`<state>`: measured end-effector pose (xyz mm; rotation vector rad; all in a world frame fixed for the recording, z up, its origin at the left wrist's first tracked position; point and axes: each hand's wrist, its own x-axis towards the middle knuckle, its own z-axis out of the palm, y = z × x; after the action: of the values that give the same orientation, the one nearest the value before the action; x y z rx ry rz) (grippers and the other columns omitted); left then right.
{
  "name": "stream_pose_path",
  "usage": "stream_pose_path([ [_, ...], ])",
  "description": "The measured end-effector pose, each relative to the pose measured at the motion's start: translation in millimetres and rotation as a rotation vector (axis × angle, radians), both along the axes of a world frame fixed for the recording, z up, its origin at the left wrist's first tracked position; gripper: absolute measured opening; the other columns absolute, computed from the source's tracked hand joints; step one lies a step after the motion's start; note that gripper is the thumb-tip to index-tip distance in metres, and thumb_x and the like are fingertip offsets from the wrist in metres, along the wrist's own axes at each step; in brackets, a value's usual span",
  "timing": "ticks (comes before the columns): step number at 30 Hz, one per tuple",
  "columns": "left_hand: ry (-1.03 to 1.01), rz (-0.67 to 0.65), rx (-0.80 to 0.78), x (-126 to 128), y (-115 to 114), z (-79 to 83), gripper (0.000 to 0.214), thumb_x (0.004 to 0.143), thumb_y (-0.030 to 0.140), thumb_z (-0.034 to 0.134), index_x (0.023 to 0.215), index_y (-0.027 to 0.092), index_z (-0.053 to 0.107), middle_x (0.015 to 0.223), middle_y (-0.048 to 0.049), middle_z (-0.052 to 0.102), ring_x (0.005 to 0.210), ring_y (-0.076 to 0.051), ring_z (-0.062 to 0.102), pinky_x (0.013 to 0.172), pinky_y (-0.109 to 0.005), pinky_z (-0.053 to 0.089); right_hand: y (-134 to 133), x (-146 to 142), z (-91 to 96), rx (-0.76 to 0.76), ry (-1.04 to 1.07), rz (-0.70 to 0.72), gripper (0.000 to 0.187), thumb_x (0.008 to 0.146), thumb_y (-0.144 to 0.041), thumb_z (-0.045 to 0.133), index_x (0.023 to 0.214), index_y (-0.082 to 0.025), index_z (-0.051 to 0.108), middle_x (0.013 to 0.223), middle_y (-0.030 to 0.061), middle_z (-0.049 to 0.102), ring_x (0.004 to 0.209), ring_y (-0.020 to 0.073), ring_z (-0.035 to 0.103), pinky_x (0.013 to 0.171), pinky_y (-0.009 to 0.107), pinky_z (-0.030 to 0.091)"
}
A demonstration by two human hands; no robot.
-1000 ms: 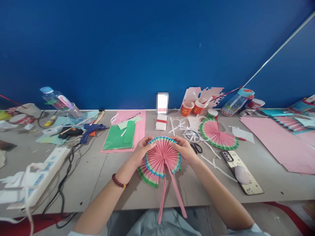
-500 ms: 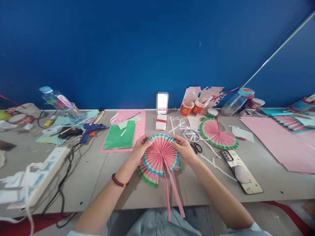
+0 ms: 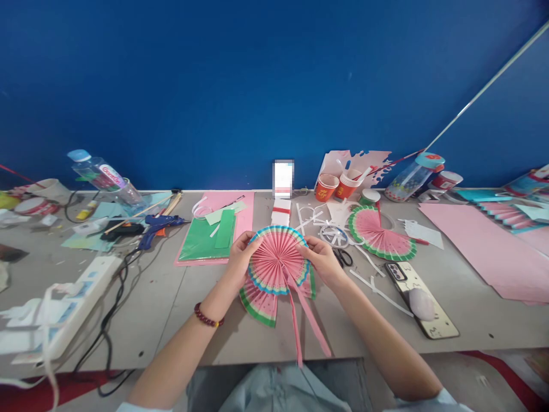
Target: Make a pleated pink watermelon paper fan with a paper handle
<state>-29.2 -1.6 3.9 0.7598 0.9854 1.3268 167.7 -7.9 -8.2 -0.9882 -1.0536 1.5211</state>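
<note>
A round pleated paper fan (image 3: 278,252), pink with a green and blue rim, is spread out between my hands above the table. My left hand (image 3: 243,253) pinches its left edge. On the opposite side, my right hand (image 3: 321,257) grips the rim between thumb and fingers. Two pink strips (image 3: 309,317) hang from the fan's lower part toward me. Beneath it lies a second watermelon-patterned paper fan (image 3: 259,303) with a green edge, partly covered by the held one.
Scissors (image 3: 343,257), a phone (image 3: 422,300) and another watermelon fan (image 3: 381,234) lie to the right. Green paper (image 3: 206,240), a blue glue gun (image 3: 158,229) and a power strip (image 3: 86,303) lie to the left. Paper cups (image 3: 326,187) stand at the back.
The round fan has moved slightly up and away from me, with both hands still on it. Its hanging strips have swung to the right.
</note>
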Motion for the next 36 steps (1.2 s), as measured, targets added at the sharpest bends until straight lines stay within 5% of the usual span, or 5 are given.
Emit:
stream_pose_path([
  [36,0.006,0.034,0.021,1.5,-1.8,-2.7,0.028,0.064,0.036,0.079,0.078,0.020,0.061,0.077,0.0015,0.063,0.069,-0.014,0.059,0.067,-0.025,0.048,-1.8,-3.2,0.4,-0.013,-0.003,-0.090,0.023,0.069,-0.042,0.075,0.078,-0.022,0.069,0.076,0.0009,0.069,0.074,0.0181,0.062,0.069,0.029,0.047],
])
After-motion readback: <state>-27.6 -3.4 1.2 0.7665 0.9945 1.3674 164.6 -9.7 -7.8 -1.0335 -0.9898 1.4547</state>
